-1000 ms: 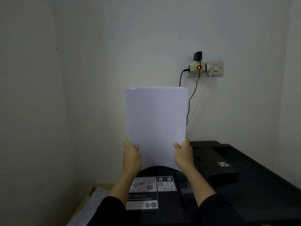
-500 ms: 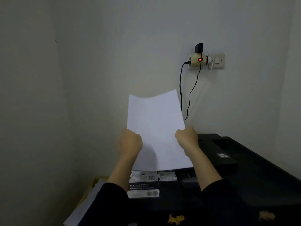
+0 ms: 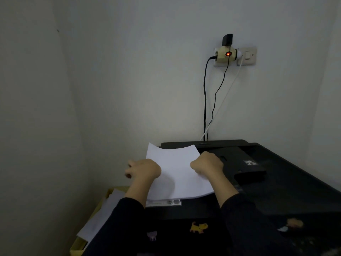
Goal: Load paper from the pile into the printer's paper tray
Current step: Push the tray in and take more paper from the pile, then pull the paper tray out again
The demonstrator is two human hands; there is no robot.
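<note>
A thin stack of white paper [image 3: 177, 172] lies tilted, almost flat, over the left part of the black printer [image 3: 276, 182], its far edge curled up near the printer's back. My left hand [image 3: 144, 169] holds the stack's left edge. My right hand [image 3: 207, 164] grips its right edge with curled fingers. The paper covers most of the instruction label [image 3: 166, 202] on the printer's open tray area. More white sheets [image 3: 103, 217] lie in a yellowish box at the lower left.
Walls close in at the left and behind the printer. A wall socket with an adapter and red light [image 3: 228, 54] hangs above, with cables [image 3: 205, 108] running down behind the printer. Cat stickers [image 3: 199, 227] mark the printer's front.
The paper went from upright against the wall to tilted down, nearly flat over the printer. Both hands lowered and moved forward with it.
</note>
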